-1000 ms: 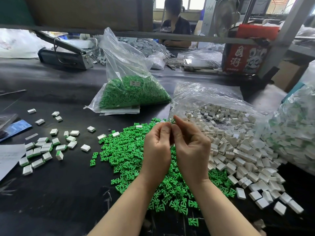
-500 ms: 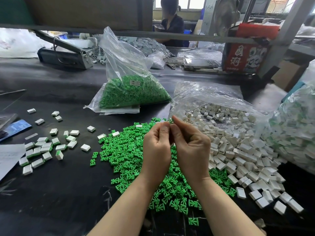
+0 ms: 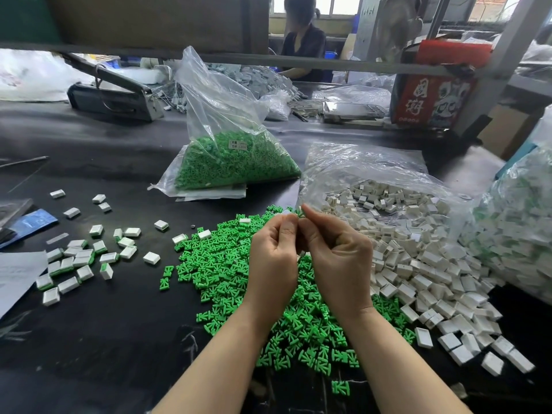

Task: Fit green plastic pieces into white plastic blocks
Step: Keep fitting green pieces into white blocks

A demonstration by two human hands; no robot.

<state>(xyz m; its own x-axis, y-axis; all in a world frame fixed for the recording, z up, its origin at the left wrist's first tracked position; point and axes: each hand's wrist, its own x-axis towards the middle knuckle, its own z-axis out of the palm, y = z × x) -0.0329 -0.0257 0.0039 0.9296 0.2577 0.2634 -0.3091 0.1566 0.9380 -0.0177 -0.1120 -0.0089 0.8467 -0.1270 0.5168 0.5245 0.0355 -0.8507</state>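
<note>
Both hands are raised together over the middle of the black desk [image 3: 125, 339], fingers curled and thumbs meeting: the left hand [image 3: 273, 258] pinches a small white block [image 3: 285, 213] of which only a pale corner shows above its fingertips, and the right hand [image 3: 337, 261] pinches a green piece [image 3: 301, 213] that peeks out as a sliver at its fingertips; whether the piece is already seated in the block cannot be told. Beneath the wrists lies one loose heap of green pieces [image 3: 227, 273], far too many to count, with three or four white blocks sitting on its far edge. To its right one heap of white blocks [image 3: 418, 264] spills from an open clear bag toward the near right edge of the desk. On the left lie roughly thirty finished blocks [image 3: 77, 258] with green showing at their sides, scattered and partly clustered. There are three filled bags: a bag of green pieces [image 3: 233, 156] standing behind the heap, the open one holding the white blocks, and a bag of assembled blocks [image 3: 513, 234] at the right edge. Bare desk lies between the finished blocks and the green heap and along the near left. A sheet of paper [image 3: 15, 273] overlaps the left edge. A person in dark clothing [image 3: 303, 46] sits beyond the metal rail [image 3: 328, 62].
</note>
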